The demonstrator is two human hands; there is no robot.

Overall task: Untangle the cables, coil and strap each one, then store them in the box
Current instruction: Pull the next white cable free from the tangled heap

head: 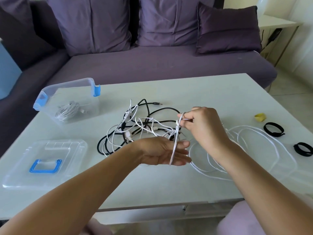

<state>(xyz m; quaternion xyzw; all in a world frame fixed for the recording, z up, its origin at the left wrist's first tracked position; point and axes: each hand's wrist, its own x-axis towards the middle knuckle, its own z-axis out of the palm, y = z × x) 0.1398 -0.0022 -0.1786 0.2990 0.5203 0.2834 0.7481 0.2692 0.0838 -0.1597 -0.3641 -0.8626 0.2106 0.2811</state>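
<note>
A tangle of white and black cables lies in the middle of the pale table. My right hand pinches a white cable above the tangle. That strand runs down over the straight fingers of my left hand, which is held flat, palm up. Loose white loops spread on the table to the right of my hands. A clear box with blue clips stands at the back left and holds a coiled white cable. Two black straps lie at the far right.
The clear lid with a blue handle lies flat at the front left. A small yellow piece sits near the straps. A purple sofa stands behind the table. A black plug end points right behind the tangle.
</note>
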